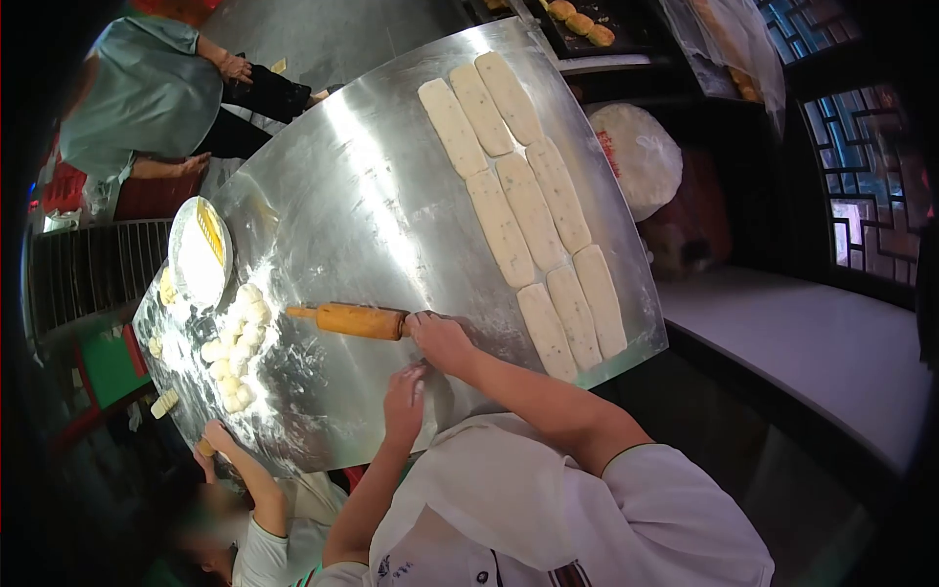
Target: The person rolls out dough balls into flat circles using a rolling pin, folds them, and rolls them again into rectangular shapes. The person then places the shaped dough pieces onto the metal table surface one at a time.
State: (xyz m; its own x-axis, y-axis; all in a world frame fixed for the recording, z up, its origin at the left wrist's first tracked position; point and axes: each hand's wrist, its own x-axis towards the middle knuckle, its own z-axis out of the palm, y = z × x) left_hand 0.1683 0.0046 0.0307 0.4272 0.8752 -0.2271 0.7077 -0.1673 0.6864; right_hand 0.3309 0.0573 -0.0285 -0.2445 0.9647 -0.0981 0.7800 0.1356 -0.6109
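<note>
My right hand [440,339] grips the near handle of a wooden rolling pin [360,321], which lies across the steel table [333,225]. Just below it, my left hand [403,399] is over the table near its edge, fingers stretched forward and slightly bent; I see nothing in them. Ahead and to the right, flat oblong dough strips [526,217] with dark specks lie in three rows. Left of the pin, several round dough pieces [235,342] sit in scattered flour.
A white bowl [201,284] with a yellow-handled scraper [209,230] stands at the table's left. A co-worker [249,479] works at the lower left; another person [147,98] sits beyond the far edge. A round white bundle [636,161] stands off the right edge.
</note>
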